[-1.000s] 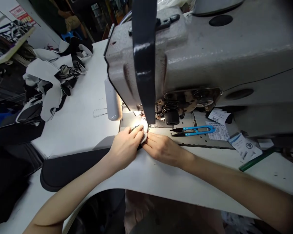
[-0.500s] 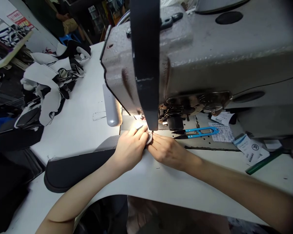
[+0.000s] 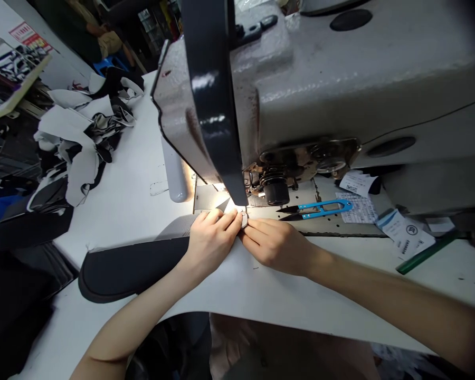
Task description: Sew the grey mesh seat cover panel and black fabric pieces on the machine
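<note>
A black fabric piece [image 3: 134, 266] is laid on the bench [image 3: 293, 301], its inner end covered by the left hand [image 3: 214, 237] at the lit needle area of the sewing machine [image 3: 320, 79]. The left fingers are pressed down on the work; whether it is gripped cannot be determined. A pale rounded fabric edge [image 3: 244, 220] is pinched by the fingers of the right hand [image 3: 281, 245]. Blue thread snips [image 3: 320, 209] are noted beyond that hand.
</note>
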Action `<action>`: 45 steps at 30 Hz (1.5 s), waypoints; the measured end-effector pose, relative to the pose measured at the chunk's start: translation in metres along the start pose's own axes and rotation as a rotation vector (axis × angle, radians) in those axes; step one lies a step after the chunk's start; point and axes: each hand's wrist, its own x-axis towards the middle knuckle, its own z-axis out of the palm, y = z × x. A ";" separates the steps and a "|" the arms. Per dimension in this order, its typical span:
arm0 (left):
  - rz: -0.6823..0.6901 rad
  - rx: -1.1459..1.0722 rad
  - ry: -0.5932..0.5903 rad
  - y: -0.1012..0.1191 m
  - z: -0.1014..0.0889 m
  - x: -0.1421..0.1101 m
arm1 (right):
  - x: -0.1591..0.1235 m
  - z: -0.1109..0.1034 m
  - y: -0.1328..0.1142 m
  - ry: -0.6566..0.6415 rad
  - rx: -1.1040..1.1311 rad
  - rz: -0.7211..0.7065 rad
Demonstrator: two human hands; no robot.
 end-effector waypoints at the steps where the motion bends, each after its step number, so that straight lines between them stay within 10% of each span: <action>1: -0.004 0.000 -0.002 0.000 0.000 -0.001 | 0.000 0.000 0.000 0.001 0.000 -0.006; 45: 0.101 -0.051 0.060 -0.020 0.019 0.018 | 0.004 -0.001 0.031 0.007 0.119 0.230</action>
